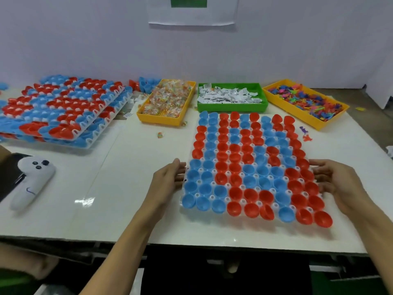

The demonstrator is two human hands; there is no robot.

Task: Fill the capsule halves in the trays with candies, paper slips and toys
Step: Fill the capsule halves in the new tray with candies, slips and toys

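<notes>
A small hand-assembly and packing workstation.

A white worktable [131, 188] is set against a plain partition wall bearing a posted paper notice [191, 11]. At the far edge, bulk parts are sorted into a yellow plastic bin of wrapped candies [167, 101], a green plastic bin of paper slips [231, 96] and a yellow plastic bin of small coloured toys [306, 102]. Identical clear trays of red and blue capsule halves [61, 109] are stacked at far left.

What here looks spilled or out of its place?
A wrapped candy lies loose on the table, outside the candy bin. Two small toys lie beside the toy bin, also spilled.
</notes>
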